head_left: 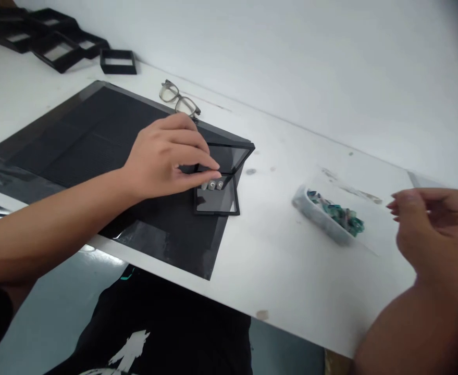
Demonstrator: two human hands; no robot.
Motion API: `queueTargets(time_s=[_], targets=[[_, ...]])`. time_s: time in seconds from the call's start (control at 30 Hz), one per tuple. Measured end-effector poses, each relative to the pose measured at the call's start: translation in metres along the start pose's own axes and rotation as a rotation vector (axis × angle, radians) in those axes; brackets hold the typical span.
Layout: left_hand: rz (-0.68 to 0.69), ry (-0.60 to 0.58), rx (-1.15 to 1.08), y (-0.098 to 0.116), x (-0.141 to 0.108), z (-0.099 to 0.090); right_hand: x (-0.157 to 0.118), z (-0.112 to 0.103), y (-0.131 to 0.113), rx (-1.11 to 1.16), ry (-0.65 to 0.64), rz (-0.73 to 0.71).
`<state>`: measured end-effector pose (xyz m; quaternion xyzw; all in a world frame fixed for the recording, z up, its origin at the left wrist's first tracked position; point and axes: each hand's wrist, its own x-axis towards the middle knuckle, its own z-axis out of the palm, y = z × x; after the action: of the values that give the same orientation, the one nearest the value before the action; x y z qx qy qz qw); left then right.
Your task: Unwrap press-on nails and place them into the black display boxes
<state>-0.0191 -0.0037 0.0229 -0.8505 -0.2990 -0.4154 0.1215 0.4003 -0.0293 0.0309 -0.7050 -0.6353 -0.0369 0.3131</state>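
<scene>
A small black hinged case (215, 204) stands open on the dark mat, its framed clear lid (234, 156) tilted up. Inside lie small silvery pieces (212, 185) in a row. Above them is my left hand (170, 156), thumb and fingertips pinched together at the case; what they hold, if anything, is too small to make out. On the right, over the white table, my right hand (435, 229) has its thumb and index finger pressed together, their contents hidden. Between the hands sits a clear plastic tub (322, 221) with blue-green pieces (342, 216).
Eyeglasses (180, 99) lie behind my left hand at the mat's far edge. Several black frames (57, 49) are gathered at the back left, near the wall. The dark mat (76, 138) covers the left part of the white table (275, 260).
</scene>
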Motion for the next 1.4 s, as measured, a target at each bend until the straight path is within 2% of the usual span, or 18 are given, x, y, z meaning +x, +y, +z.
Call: queueTargets(time_s=[0.03,0.07,0.1,0.17,0.23,0.27,0.37,0.43,0.53,0.63,0.77,0.83,0.93,1.07,1.23,1.4], targets=[[-0.028,0.005,0.008,-0.002,0.001,-0.002,-0.004,0.003,-0.013,0.121,0.072,-0.019],[-0.064,0.019,0.018,-0.004,0.002,-0.003,-0.01,0.007,-0.029,0.384,0.13,-0.053],[-0.105,0.036,0.029,-0.006,0.002,-0.003,-0.015,0.011,-0.047,0.486,0.126,-0.108],[-0.173,0.072,0.038,-0.01,0.002,-0.002,-0.026,0.02,-0.085,0.574,-0.022,-0.19],[-0.227,0.096,0.027,-0.013,0.001,0.001,-0.034,0.03,-0.12,0.586,-0.302,-0.318],[-0.251,0.094,0.017,-0.014,0.0,0.002,-0.036,0.036,-0.135,0.571,-0.383,-0.357],[-0.305,0.066,-0.002,-0.014,-0.001,0.002,-0.036,0.059,-0.159,0.484,-0.649,-0.38],[-0.317,0.06,-0.004,-0.012,0.0,0.0,-0.032,0.075,-0.162,0.441,-0.701,-0.346],[-0.293,0.065,-0.004,-0.009,0.001,-0.005,-0.027,0.092,-0.156,0.405,-0.694,-0.296],[-0.15,0.035,-0.024,-0.003,0.001,-0.005,-0.026,0.099,-0.152,0.382,-0.685,-0.257],[0.113,-0.136,-0.148,0.007,-0.002,-0.001,-0.028,0.102,-0.151,0.39,-0.653,-0.196],[0.169,-0.264,-0.187,0.01,-0.004,0.001,-0.029,0.104,-0.15,0.406,-0.629,-0.175],[0.128,-0.364,-0.189,0.011,-0.005,0.002,-0.031,0.104,-0.148,0.451,-0.612,-0.17],[0.043,-0.359,-0.135,0.01,-0.005,0.002,-0.033,0.103,-0.145,0.487,-0.638,-0.185],[0.041,-0.37,-0.154,0.012,-0.006,0.003,-0.037,0.104,-0.148,0.459,-0.599,-0.2],[0.016,-0.526,-0.099,0.011,-0.008,0.004,-0.038,0.097,-0.156,0.472,-0.554,-0.216]])
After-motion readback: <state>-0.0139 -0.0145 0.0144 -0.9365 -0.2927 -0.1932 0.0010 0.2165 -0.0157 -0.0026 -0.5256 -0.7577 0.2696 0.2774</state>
